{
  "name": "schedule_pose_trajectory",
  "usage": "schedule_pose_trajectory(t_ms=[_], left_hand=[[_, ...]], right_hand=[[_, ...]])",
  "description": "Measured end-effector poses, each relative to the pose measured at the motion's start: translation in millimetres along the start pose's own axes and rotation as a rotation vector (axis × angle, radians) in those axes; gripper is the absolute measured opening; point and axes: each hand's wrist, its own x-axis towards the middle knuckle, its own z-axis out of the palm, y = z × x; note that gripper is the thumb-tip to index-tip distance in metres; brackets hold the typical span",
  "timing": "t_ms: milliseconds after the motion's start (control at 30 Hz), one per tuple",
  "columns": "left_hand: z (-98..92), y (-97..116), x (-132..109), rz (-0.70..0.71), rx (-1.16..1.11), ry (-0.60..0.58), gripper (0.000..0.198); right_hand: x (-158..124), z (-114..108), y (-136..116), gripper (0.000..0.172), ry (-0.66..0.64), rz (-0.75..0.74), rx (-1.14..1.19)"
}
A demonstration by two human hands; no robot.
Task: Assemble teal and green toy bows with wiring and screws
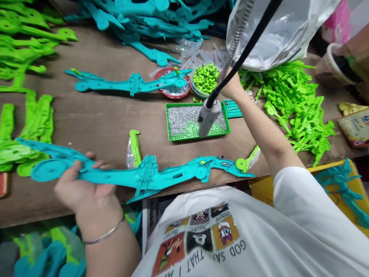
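My left hand (83,184) is closed round the left part of a long teal plastic body half (115,177), which lies slantwise along the table's front edge. Fitted on the right end of that body half is a lime green part with a round hub (241,165). My right hand (230,86) reaches forward beside a bowl of small lime green pieces (206,79); its fingers are hidden behind a black cable and a white bag, so I cannot tell what they hold. A grey electric screwdriver (206,121) hangs over a green tray of screws (180,119).
A second teal body half (115,85) rests partly over a red basket (164,92). Teal parts (150,19) are heaped at the back, lime green parts (300,107) at the right and more green pieces (25,38) at the left. A white plastic bag (271,34) stands at back right.
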Motion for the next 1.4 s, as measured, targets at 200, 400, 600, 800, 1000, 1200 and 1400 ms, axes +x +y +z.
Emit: schedule_pose_trajectory(t_ms=[200,400,600,800,1000,1200,1400], left_hand=[[18.4,-2,-31,-0.019,-0.042,-0.021,0.017],[45.7,-20,-69,-0.091,-0.045,-0.025,0.01],[47.5,-36,-85,0.011,-0.018,-0.105,0.023],[46.7,-40,-94,0.058,-0.1,0.006,0.022],[47.5,-41,-91,0.07,-0.098,-0.008,0.025],[52.7,-40,-95,0.045,-0.087,-0.054,0.026],[51.7,-39,-97,0.015,-0.07,-0.011,0.022]], right_hand=[[-87,-58,-15,0.012,0.08,-0.042,0.151],[-187,-89,-100,0.018,-0.319,-0.426,0.647],[-174,-26,-222,0.025,-0.1,-0.633,0.818],[-152,24,-273,0.025,-0.051,-0.673,0.766],[-153,28,-279,0.026,-0.019,-0.748,0.635],[-151,30,-281,0.017,-0.097,-0.7,0.554],[-150,30,-284,0.016,-0.236,-0.66,0.475]])
